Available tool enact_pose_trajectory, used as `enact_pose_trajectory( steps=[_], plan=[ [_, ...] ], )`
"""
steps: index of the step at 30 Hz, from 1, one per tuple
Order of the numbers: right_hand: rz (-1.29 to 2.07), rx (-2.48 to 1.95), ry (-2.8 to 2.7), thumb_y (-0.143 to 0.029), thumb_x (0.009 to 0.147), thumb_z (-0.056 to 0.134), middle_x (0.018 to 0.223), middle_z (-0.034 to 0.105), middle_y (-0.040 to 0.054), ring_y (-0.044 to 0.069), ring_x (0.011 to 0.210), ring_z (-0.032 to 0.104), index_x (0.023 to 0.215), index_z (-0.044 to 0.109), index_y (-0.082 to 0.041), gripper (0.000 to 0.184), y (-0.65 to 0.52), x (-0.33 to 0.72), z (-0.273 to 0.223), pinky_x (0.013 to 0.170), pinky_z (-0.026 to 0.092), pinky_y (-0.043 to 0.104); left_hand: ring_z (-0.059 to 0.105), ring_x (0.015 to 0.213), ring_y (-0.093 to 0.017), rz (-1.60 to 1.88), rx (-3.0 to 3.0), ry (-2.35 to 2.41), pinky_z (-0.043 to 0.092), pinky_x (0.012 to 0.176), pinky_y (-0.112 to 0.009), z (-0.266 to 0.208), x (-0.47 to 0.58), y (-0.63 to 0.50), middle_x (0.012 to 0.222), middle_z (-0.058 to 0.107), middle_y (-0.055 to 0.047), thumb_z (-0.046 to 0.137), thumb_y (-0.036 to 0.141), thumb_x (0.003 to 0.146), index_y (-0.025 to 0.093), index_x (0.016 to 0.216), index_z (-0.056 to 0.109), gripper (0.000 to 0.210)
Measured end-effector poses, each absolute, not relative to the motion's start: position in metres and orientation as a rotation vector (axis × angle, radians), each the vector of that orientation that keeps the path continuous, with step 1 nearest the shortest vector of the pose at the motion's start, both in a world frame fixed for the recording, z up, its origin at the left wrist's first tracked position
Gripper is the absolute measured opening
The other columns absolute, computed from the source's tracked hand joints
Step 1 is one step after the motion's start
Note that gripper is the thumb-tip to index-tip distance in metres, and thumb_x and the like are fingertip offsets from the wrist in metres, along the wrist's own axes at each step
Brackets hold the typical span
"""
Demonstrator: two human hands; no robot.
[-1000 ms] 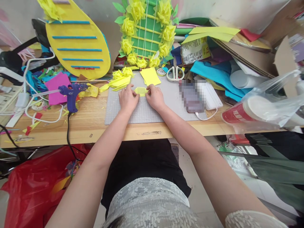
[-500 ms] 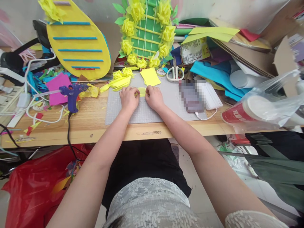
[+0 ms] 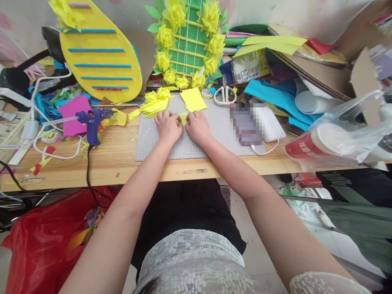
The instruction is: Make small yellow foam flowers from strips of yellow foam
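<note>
A small piece of yellow paper (image 3: 183, 117) lies on the grey cutting mat (image 3: 147, 143), mostly covered by my fingers. My left hand (image 3: 168, 125) has its curled fingers on the paper's left end. At the right end, my right hand (image 3: 197, 125) grips it with fingertips bent down. Just beyond my hands sits a stack of square yellow sheets (image 3: 194, 99). Folded yellow paper pieces (image 3: 154, 107) and yellow paper flowers (image 3: 163, 93) lie beyond my left hand.
White-handled scissors (image 3: 225, 96) lie at the mat's back edge. A blurred phone (image 3: 246, 124) and a white power bank (image 3: 269, 122) are on the right, near a bagged cup (image 3: 306, 143). A purple glue gun (image 3: 93, 124) stands left. Flower-trimmed green board (image 3: 190, 47) leans behind.
My two hands have come slightly closer together, so less of the yellow paper shows between them. Everything else on the table stays in place.
</note>
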State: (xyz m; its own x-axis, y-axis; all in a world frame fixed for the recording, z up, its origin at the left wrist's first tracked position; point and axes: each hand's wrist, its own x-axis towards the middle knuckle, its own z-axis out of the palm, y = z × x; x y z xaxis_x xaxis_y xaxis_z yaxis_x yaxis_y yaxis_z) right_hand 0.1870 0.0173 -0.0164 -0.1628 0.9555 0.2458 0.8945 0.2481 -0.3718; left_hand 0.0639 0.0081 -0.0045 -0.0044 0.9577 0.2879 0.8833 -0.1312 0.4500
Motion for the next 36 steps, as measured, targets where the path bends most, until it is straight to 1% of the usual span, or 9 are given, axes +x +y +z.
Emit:
enact_pose_trajectory(
  steps=[4, 10, 13, 16, 20, 26, 29, 33, 36],
  plan=[
    [0.214, -1.675, -2.085, -0.004, 0.081, 0.038, 0.104, 0.06, 0.0158, 0.028, 0.101, 0.051, 0.095, 0.059, -0.015, 0.027, 0.019, 0.189, -0.02, 0.091, 0.042, 0.043, 0.045, 0.11, -0.03, 0.825, 2.08, 1.986, 0.033, 0.102, -0.051, -0.003, 0.061, 0.007, 0.101, 0.055, -0.008, 0.055, 0.015, 0.076, 0.025, 0.079, 0.069, 0.018],
    [0.251, -1.692, -2.033, -0.003, 0.08, 0.038, 0.105, 0.057, 0.0151, 0.027, 0.099, 0.05, 0.098, 0.057, -0.016, 0.03, 0.018, 0.192, -0.02, 0.089, 0.043, 0.041, 0.046, 0.113, -0.029, 0.777, 2.051, 1.993, 0.034, 0.103, -0.049, -0.003, 0.058, 0.006, 0.103, 0.053, -0.007, 0.053, 0.012, 0.076, 0.028, 0.084, 0.069, 0.024],
    [0.199, -1.702, -1.96, -0.008, 0.083, 0.041, 0.108, 0.054, 0.0155, 0.028, 0.103, 0.048, 0.103, 0.055, -0.016, 0.026, 0.015, 0.195, -0.019, 0.091, 0.042, 0.043, 0.047, 0.115, -0.031, 0.796, 2.018, 2.006, 0.035, 0.103, -0.05, -0.004, 0.056, 0.008, 0.111, 0.055, -0.008, 0.055, 0.011, 0.074, 0.03, 0.098, 0.066, 0.032],
    [0.186, -1.71, -1.847, -0.016, 0.081, 0.052, 0.112, 0.053, 0.0163, 0.03, 0.106, 0.046, 0.107, 0.054, -0.016, 0.026, 0.014, 0.2, -0.02, 0.093, 0.04, 0.047, 0.046, 0.12, -0.033, 0.831, 1.988, 2.016, 0.035, 0.103, -0.051, -0.006, 0.054, 0.011, 0.121, 0.056, -0.01, 0.058, 0.013, 0.072, 0.03, 0.115, 0.058, 0.047],
    [0.236, -1.765, -1.793, -0.02, 0.077, 0.059, 0.114, 0.052, 0.0191, 0.033, 0.109, 0.045, 0.106, 0.056, -0.014, 0.03, 0.016, 0.205, -0.024, 0.095, 0.039, 0.05, 0.046, 0.123, -0.032, 0.768, 1.987, 1.983, 0.033, 0.105, -0.051, -0.007, 0.052, 0.013, 0.125, 0.059, -0.008, 0.056, 0.013, 0.074, 0.03, 0.122, 0.052, 0.051],
    [0.323, -1.711, -1.82, -0.019, 0.076, 0.056, 0.104, 0.058, 0.0127, 0.027, 0.099, 0.051, 0.094, 0.057, -0.019, 0.018, 0.022, 0.208, -0.026, 0.092, 0.042, 0.045, 0.053, 0.108, -0.027, 0.986, 1.939, 1.818, 0.039, 0.1, -0.046, -0.017, 0.046, 0.017, 0.104, 0.063, -0.007, 0.057, 0.011, 0.07, 0.024, 0.117, 0.052, 0.05],
    [0.445, -1.643, -1.809, -0.012, 0.073, 0.054, 0.094, 0.061, 0.0067, 0.021, 0.09, 0.053, 0.092, 0.053, -0.02, 0.021, 0.024, 0.208, -0.025, 0.087, 0.044, 0.039, 0.056, 0.095, -0.021, 1.131, 1.911, 1.638, 0.043, 0.094, -0.039, -0.027, 0.041, 0.023, 0.094, 0.059, -0.004, 0.059, 0.007, 0.064, 0.021, 0.114, 0.051, 0.053],
    [0.635, -1.533, -1.768, -0.01, 0.07, 0.052, 0.083, 0.059, 0.0002, 0.017, 0.08, 0.053, 0.093, 0.052, -0.021, 0.026, 0.025, 0.21, -0.022, 0.08, 0.044, 0.034, 0.056, 0.087, -0.016, 1.251, 1.832, 1.38, 0.046, 0.087, -0.033, -0.033, 0.035, 0.029, 0.094, 0.057, -0.002, 0.062, 0.008, 0.06, 0.021, 0.113, 0.051, 0.056],
    [0.646, -1.513, -1.793, -0.014, 0.071, 0.055, 0.08, 0.056, -0.0001, 0.016, 0.079, 0.053, 0.086, 0.056, -0.021, 0.016, 0.025, 0.211, -0.018, 0.08, 0.044, 0.033, 0.056, 0.081, -0.014, 1.288, 1.692, 1.277, 0.048, 0.079, -0.03, -0.034, 0.031, 0.03, 0.094, 0.059, -0.002, 0.056, 0.01, 0.064, 0.023, 0.111, 0.052, 0.049]
  ],
)
